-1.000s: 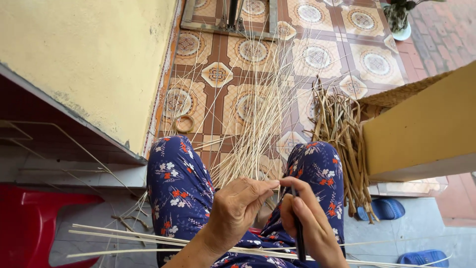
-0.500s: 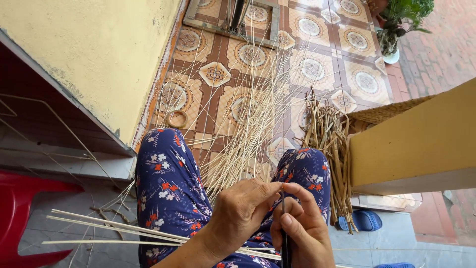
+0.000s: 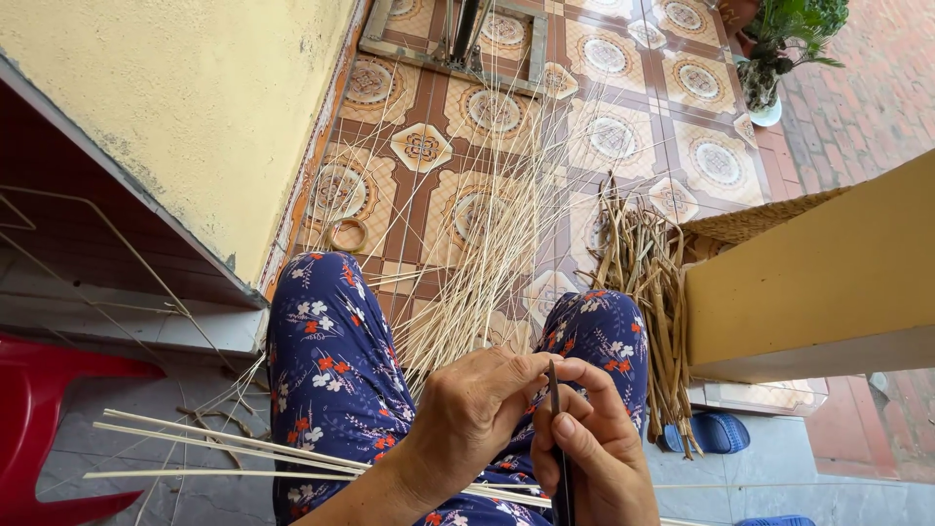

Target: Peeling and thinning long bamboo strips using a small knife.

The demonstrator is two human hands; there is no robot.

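My left hand (image 3: 474, 414) pinches the near ends of a bundle of thin pale bamboo strips (image 3: 477, 263) that fan out over the tiled floor between my knees. Right beside it, my right hand (image 3: 596, 450) grips a thin dark blade or knife (image 3: 559, 458), held upright against the strip ends. Both hands touch each other above my lap, over blue floral trousers (image 3: 331, 370). Several longer pale strips (image 3: 214, 450) lie across my left thigh and stick out to the left.
A heap of coarse brownish bamboo peelings (image 3: 648, 292) lies on the right by a yellow pillar (image 3: 808, 282). A yellow wall (image 3: 185, 107) is at left, a red plastic chair (image 3: 44, 429) at lower left, a tape ring (image 3: 348, 235) on the tiles, a potted plant (image 3: 779, 49) at top right.
The view has tilted slightly; both hands have drifted a little lower and right in view. My hands stay together on the strip ends and the blade.
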